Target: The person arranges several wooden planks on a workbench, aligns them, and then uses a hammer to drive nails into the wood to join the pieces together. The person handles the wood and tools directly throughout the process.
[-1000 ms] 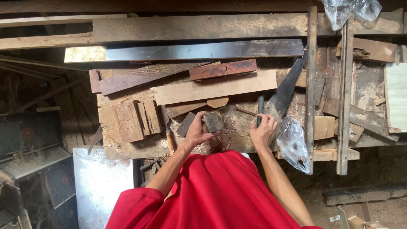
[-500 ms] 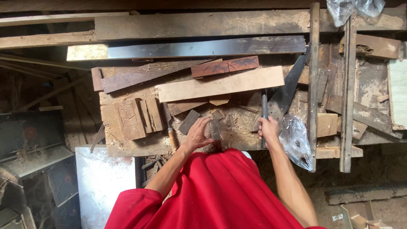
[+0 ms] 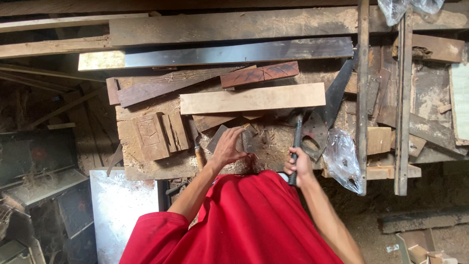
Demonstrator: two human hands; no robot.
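I look down over my red shirt at a cluttered wooden workbench (image 3: 146, 168). My left hand (image 3: 228, 148) rests with spread fingers on a small dark wood block (image 3: 250, 142) near the bench's front edge. My right hand (image 3: 299, 165) is closed around the black handle of a hammer (image 3: 296, 142), whose head points away from me. Just beyond lie a pale plank (image 3: 251, 99) and a reddish board (image 3: 259, 74). A handsaw (image 3: 326, 113) lies to the right of the hammer.
Long boards and a dark metal bar (image 3: 234, 52) run across the back. A carved block (image 3: 151, 137) and a wooden-handled tool (image 3: 198, 151) lie left of my hand. A clear plastic bag (image 3: 342, 159) hangs at right, beside upright wood strips (image 3: 362, 88). A white sheet (image 3: 119, 205) stands below.
My right hand has drawn back toward me and now holds the hammer lower on its handle. My left hand has stayed on the small block, shifting slightly.
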